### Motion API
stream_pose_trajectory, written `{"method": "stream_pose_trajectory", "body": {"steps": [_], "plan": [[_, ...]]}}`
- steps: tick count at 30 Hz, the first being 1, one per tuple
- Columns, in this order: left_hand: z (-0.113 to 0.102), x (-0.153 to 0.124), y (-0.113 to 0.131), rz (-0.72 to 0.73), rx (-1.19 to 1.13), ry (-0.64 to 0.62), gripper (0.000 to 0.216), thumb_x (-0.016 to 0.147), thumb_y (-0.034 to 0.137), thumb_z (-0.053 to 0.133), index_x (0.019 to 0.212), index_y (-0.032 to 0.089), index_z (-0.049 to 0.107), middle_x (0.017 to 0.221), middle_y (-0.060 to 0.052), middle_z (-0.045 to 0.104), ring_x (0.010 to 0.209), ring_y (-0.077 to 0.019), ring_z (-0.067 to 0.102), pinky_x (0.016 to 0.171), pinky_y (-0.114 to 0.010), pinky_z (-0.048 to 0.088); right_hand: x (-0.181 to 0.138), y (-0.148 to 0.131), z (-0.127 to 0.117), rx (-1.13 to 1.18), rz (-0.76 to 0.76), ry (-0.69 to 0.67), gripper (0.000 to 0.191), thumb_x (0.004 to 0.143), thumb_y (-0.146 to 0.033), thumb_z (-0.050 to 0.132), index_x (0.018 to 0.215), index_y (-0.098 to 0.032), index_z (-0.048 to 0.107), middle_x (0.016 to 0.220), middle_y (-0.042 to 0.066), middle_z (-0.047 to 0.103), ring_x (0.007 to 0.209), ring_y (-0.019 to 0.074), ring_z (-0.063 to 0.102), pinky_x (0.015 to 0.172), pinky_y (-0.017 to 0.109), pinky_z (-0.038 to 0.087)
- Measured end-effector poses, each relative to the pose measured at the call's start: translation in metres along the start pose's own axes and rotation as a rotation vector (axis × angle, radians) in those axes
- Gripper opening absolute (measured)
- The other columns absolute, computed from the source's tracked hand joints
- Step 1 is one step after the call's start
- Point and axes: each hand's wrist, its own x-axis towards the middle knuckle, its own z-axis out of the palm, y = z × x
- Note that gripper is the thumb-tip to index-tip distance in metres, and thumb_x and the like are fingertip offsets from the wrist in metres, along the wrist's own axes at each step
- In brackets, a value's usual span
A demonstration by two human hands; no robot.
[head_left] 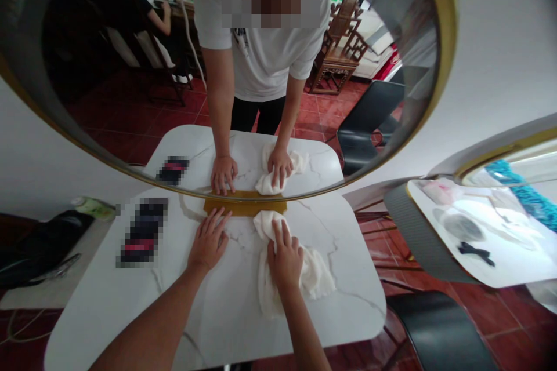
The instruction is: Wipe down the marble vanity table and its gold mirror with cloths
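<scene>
My left hand [208,242] lies flat on the white marble-patterned table [235,301], fingers stretched out. Its fingertips reach the gold base [243,207] of a large round mirror [278,110]. To the right, my right hand [286,258] presses down on a crumpled white cloth [319,272], its fingers bent into the fabric. One end of the cloth bunches up beside the gold base, and the rest spreads loosely under and around the palm. The mirror reflects both hands and the cloth.
A pixelated dark and red item [143,232] rests on the table's left side. Black chairs [439,324] stand at the right. Beyond them a second white table [500,243] holds a black item [476,253]. A black bag [39,246] lies at far left.
</scene>
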Motion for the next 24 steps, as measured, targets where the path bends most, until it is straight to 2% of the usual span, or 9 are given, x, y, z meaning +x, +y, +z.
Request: {"method": "stream_pose_trajectory", "body": {"steps": [6, 17, 24], "plan": [[-0.001, 0.000, 0.001, 0.001, -0.004, -0.002, 0.060, 0.084, 0.018, 0.043, 0.142, 0.028, 0.032, 0.148, -0.002, 0.031, 0.138, -0.0250, 0.024, 0.110, -0.046, 0.025, -0.005, -0.002, 0.003, 0.012, 0.020, 0.000, 0.060, 0.093, -0.028, 0.036, 0.146, -0.037, 0.008, 0.152, -0.001, 0.019, 0.102, 0.0231, 0.049, 0.080, 0.036, 0.039], [-0.001, -0.001, 0.000, 0.002, 0.011, -0.008, 0.059, 0.085, 0.019, 0.042, 0.142, 0.027, 0.031, 0.148, -0.003, 0.031, 0.137, -0.0250, 0.024, 0.110, -0.046, 0.027, 0.047, 0.000, -0.004, 0.015, 0.116, 0.000, 0.058, 0.094, -0.032, 0.032, 0.146, -0.036, 0.004, 0.153, 0.000, 0.017, 0.106, 0.0254, 0.047, 0.080, 0.038, 0.038], [-0.001, -0.001, -0.001, 0.004, -0.014, 0.000, 0.061, 0.085, 0.018, 0.041, 0.144, 0.026, 0.025, 0.148, -0.003, 0.031, 0.138, -0.0240, 0.023, 0.111, -0.045, 0.024, 0.036, -0.002, -0.003, 0.010, 0.125, 0.000, 0.057, 0.094, -0.042, 0.033, 0.146, -0.036, 0.011, 0.152, 0.000, 0.020, 0.106, 0.0258, 0.047, 0.080, 0.038, 0.038]]}}
